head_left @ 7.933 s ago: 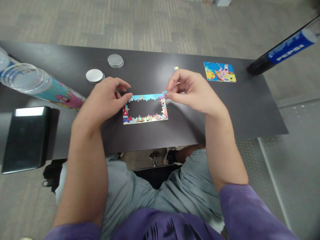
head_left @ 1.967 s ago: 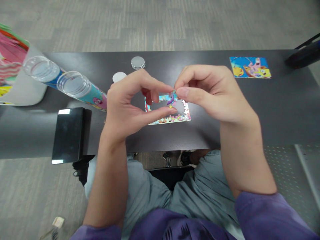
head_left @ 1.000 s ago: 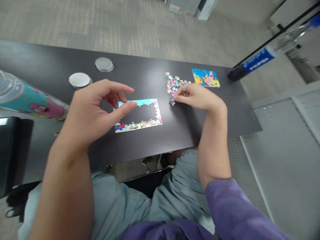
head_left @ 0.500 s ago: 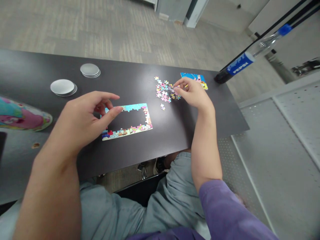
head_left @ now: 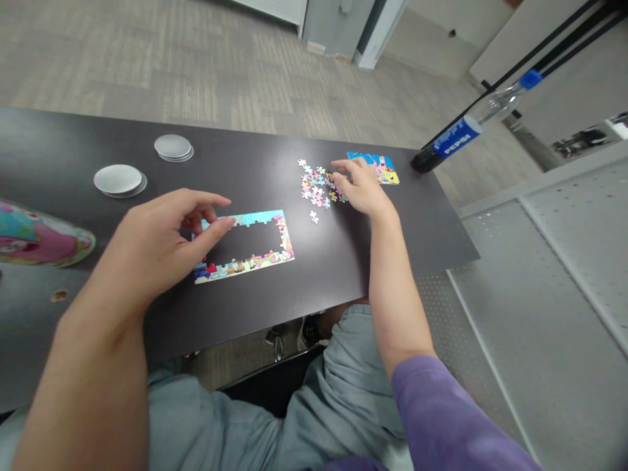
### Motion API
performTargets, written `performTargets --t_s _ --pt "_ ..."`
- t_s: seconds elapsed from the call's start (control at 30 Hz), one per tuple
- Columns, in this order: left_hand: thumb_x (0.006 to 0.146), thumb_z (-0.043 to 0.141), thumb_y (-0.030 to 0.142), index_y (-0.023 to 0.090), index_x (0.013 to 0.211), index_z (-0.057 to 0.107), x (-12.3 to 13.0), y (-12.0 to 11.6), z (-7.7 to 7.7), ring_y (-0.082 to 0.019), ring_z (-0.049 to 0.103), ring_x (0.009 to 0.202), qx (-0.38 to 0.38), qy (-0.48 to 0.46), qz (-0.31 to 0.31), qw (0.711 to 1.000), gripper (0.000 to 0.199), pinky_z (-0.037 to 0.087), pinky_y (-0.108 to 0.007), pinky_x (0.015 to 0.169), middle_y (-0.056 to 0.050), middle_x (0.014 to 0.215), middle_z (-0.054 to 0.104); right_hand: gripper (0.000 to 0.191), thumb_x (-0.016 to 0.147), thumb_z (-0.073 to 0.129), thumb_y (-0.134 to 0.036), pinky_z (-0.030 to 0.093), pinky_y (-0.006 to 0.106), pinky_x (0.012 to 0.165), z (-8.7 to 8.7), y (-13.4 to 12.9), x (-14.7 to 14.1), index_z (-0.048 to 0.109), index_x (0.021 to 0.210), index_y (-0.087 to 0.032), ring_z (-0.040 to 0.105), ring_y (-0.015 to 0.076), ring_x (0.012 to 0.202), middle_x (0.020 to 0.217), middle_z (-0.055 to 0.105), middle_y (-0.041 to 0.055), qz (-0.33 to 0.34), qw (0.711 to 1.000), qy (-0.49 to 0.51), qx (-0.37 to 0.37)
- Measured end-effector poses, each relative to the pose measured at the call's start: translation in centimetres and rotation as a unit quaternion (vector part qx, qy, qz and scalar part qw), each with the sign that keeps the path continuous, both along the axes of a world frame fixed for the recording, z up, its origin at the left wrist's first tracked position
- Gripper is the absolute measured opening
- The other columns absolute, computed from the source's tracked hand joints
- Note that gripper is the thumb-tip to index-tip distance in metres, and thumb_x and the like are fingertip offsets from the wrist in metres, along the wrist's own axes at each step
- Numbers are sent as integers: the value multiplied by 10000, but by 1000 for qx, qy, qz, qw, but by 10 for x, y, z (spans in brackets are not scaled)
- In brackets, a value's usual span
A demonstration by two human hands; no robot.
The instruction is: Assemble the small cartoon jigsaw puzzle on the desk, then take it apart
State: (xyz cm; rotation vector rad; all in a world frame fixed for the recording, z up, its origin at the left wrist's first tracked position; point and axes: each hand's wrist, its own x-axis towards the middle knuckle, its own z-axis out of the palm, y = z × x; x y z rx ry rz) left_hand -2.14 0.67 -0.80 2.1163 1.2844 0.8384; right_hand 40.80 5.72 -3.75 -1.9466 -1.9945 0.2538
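Note:
On the dark table lies a jigsaw puzzle border (head_left: pixel 245 265), a joined rectangular frame with bare tabletop inside. My left hand (head_left: pixel 179 226) hovers over its left end, thumb and fingers apart with nothing between them; it hides part of that side. To the right is a loose pile of jigsaw pieces (head_left: pixel 316 186). One single piece (head_left: pixel 314 216) lies just in front of the pile. My right hand (head_left: pixel 360 185) is at the pile's right edge, fingers apart, covering some pieces. Behind it rests a colourful picture card (head_left: pixel 385 171), partly hidden by the hand.
Two small stacks of white discs (head_left: pixel 118 180) lie at the table's left. A colourful cylindrical container (head_left: pixel 44 235) is at the far left edge. A Pepsi bottle (head_left: pixel 456 136) stands at the back right corner. A grey perforated panel (head_left: pixel 530 314) borders the right side.
My right hand has opened its fingers a little and shifted slightly left over the pile's edge. The view has moved slightly; my left hand keeps its pose over the border.

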Motion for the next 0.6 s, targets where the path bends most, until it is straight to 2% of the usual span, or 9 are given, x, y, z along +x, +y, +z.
performTargets --t_s 0.1,0.2,0.4,0.53,0.6 --pt "1029 791 526 331 1243 859 3 0 -1 -345 721 845 9 -2 -5 1000 297 519 -495 808 -72 1034 845 429 1294 698 -335 480 689 1470 -3 5 -16 859 1686 -267 691 494 1626 1686 770 234 -15 999 -26 18" --pt "1026 790 494 286 1238 878 5 1 -1 -321 729 838 20 -4 1 1000 310 545 -483 800 -60 1031 858 383 1276 736 -323 474 746 1444 -6 8 -30 902 1616 -262 669 523 1637 1678 770 238 -38 998 -32 34" --pt "1016 822 458 330 1237 871 4 1 0 -280 717 858 19 -28 8 999 260 593 -489 883 -20 1034 851 261 1222 755 -296 493 763 1383 -9 14 -39 949 1397 -307 724 476 1558 1484 855 171 -69 997 6 32" --pt "985 876 543 378 1178 870 1 0 2 -272 688 826 6 -42 16 999 253 593 -488 855 19 961 821 249 1171 752 -244 514 737 1347 -8 17 -34 945 1318 -302 759 456 1479 1421 869 164 -53 998 20 22" --pt "1000 844 507 356 1169 879 0 0 2 -274 712 828 17 -43 22 999 228 600 -475 839 10 971 834 259 1151 754 -227 519 733 1341 -7 17 -31 950 1309 -287 781 450 1421 1410 869 171 -40 999 24 19"
